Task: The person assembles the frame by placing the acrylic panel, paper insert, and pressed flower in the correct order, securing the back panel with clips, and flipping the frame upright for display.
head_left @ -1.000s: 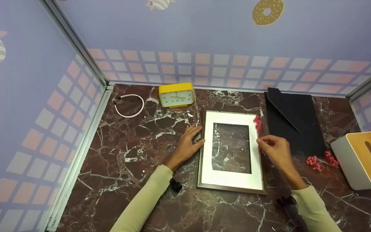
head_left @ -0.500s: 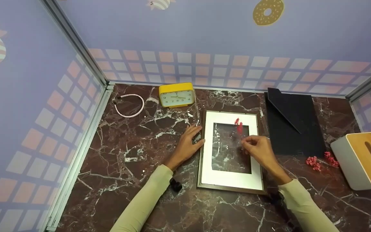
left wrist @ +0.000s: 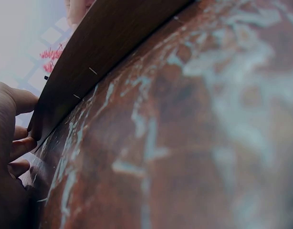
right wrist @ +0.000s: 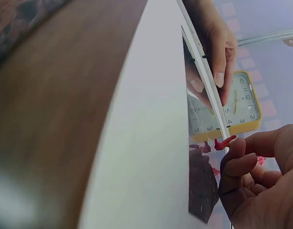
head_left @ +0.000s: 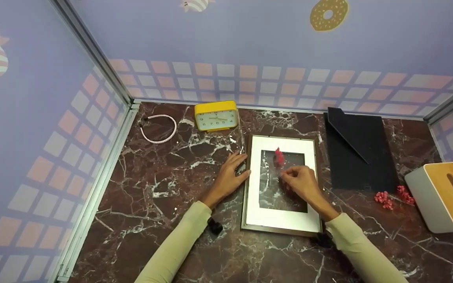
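In the head view a picture frame [head_left: 315, 188] with a white mat border [head_left: 281, 221] lies on the marble-look table, a see-through pane in its middle. My left hand [head_left: 229, 175] rests against its left edge, fingers mostly straight; the left wrist view shows that hand [left wrist: 8, 129] touching the frame's brown side [left wrist: 96, 55]. Over the pane, my right hand [head_left: 303, 185] pinches a small red flower sprig [head_left: 279, 156] between thumb and fingertips. In the right wrist view the stem end [right wrist: 224, 142] pokes out of the pinch, close above its reflection in the pane.
A black backing board [head_left: 362, 173] with a folding stand lies right of the frame. Pink-red flower sprigs [head_left: 383, 199] lie beside a tissue box [head_left: 427, 200]. A yellow clock [head_left: 216, 116] and a headband [head_left: 175, 127] sit toward the back wall.
My right hand has carried the red sprig leftward from the frame's right edge to over the pane. The left hand and the frame have stayed in place.
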A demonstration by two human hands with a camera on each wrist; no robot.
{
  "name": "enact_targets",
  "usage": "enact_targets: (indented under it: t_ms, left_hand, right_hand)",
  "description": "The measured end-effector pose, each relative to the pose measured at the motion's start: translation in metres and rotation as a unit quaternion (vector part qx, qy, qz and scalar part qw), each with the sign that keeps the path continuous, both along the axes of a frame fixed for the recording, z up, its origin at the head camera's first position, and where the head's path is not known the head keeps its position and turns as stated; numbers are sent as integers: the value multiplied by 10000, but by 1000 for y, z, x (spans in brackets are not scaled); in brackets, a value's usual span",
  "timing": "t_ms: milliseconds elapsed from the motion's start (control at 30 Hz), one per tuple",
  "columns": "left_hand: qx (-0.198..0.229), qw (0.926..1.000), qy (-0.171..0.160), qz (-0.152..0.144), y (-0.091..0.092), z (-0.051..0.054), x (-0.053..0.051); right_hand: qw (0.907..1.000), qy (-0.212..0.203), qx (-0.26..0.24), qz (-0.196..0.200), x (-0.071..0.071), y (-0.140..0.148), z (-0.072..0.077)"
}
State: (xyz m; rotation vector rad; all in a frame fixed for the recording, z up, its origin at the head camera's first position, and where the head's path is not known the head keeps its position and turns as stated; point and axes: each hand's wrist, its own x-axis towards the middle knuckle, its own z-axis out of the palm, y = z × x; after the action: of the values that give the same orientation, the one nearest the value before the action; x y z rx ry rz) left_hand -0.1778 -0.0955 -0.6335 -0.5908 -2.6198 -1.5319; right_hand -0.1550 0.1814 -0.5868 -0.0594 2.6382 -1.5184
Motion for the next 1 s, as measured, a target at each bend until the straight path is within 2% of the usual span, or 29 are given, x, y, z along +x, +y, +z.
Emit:
enact_targets:
  t_ms: [367,633,800,1000]
  left_hand:
    - [-60,10000,-26,-49,1,0,1]
    - [-79,9998,-183,34,2,2,2]
    - [-79,9999,-136,25,2,2,1]
    - [-44,10000,-58,6,0,1,1]
  right_hand:
    - [9992,-113,301,235,-4,-18,-1]
    - [9994,83,263,228,-5,-24,0]
    - [9998,-65,69,187,-5,-18,0]
    - [9999,-71,-83,-111,-3,0,5]
